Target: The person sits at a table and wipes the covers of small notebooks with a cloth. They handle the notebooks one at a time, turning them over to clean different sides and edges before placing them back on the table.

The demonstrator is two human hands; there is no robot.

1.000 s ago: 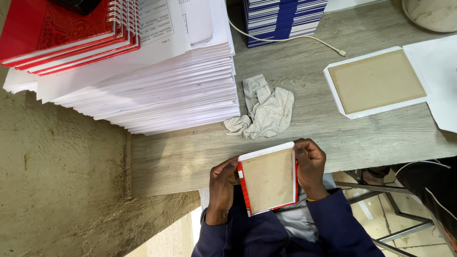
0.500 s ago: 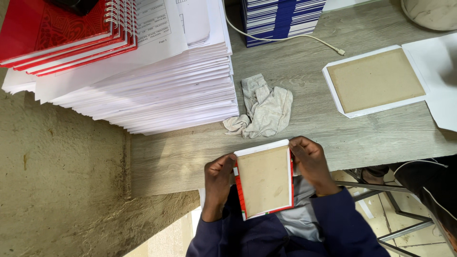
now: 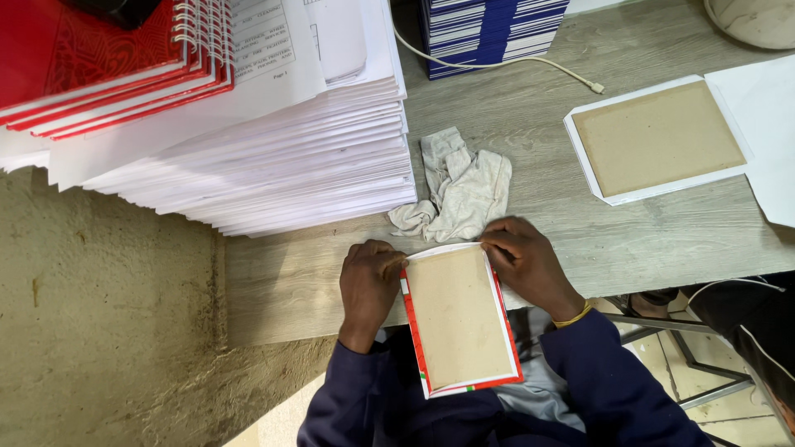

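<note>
1. Left hand (image 3: 370,281) closed on the left edge of a red-bordered board cover (image 3: 460,319).
2. Right hand (image 3: 523,263) gripping its top right corner.
3. Cover half on the surface (image 3: 530,207), overhanging the near edge, just below a crumpled cloth (image 3: 460,186).

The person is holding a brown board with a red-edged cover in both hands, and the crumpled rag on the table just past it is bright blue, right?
Not quite: the crumpled rag is pale grey-white, not blue, as the head view shows. The rest holds: the left hand and right hand both hold the brown board with its red-edged cover, and the rag lies on the table just past it.
</note>
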